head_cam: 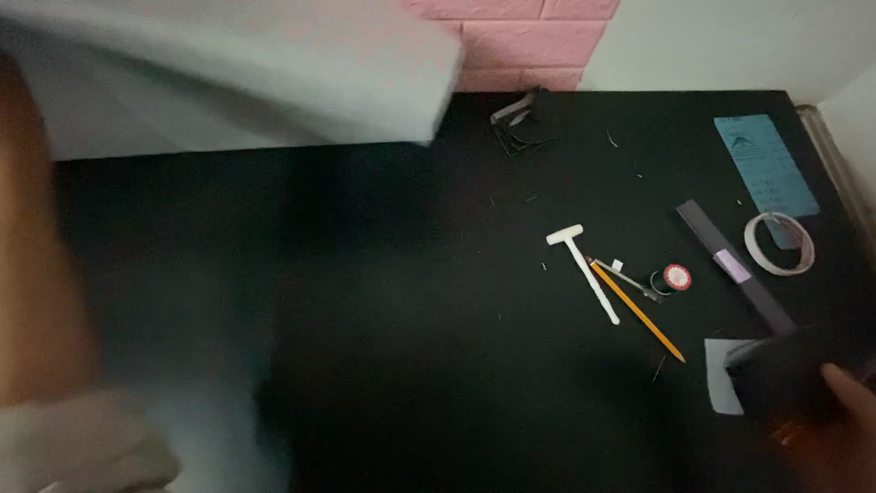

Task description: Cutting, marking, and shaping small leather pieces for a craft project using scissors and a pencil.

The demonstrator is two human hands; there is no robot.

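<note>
right hand [844, 424] of mine sits at the lower right edge of view, fingers curled shut around a dark, blocky object [776, 374] that i cannot identify (it is blurred and nearly the colour of the tabletop). judging by how it fills my grip and holds its shape, i take it for something rigid and moderately light, not fragile, best held across its body as i have it now, with the fingers wrapped round one end. just beyond its far end, touching or half under it, lies a pale grey slip of paper [721, 365] on the black table [411, 347].

up and to the left of that hand are a yellow pencil [637, 310], a white t-shaped tool [584, 269], a small metal clip [639, 285] and a little red-and-white round piece [676, 277], all close together. straight above the hand lie a long dark strip with a lilac band [735, 267], a ring of pale tape [778, 243] and a blue printed card [765, 164].

my left hand [32, 237] is only an orange blur at the far left edge, well apart from the right one, and i cannot tell whether it is open or closed. near it a large white, slab-like sheet [246, 82] crosses the top left; it looks light and stiff, like foam board, though whether that hand holds it is hidden by blur.
</note>
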